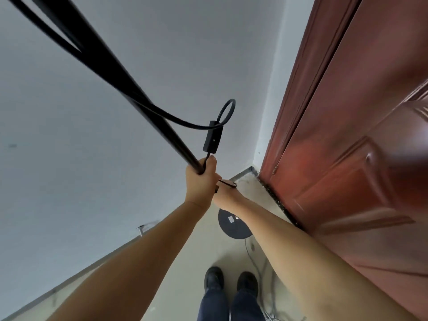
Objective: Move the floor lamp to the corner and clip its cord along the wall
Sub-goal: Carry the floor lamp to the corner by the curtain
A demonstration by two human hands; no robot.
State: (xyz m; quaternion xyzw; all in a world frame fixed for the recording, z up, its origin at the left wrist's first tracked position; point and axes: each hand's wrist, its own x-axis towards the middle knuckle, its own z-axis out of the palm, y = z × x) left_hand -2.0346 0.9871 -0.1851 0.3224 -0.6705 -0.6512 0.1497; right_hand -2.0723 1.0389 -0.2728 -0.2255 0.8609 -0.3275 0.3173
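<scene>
The floor lamp's black pole point(120, 82) slants from the top left down to my left hand point(201, 179), which is closed around it together with the cord. The black cord point(185, 122) hangs off the pole, loops, and passes through an inline switch box point(212, 140) just above that hand. My right hand point(225, 196) sits lower on the pole, mostly hidden behind the left one; its grip cannot be seen clearly. The lamp's round black base point(231, 225) rests on the floor below both hands, near the room corner point(251, 169).
A grey wall point(115, 181) fills the left, with a small metal fitting point(141, 229) low on it. A red-brown door point(347, 147) stands on the right. Thin grey cable point(257, 265) trails over the beige floor by my shoes point(230, 280).
</scene>
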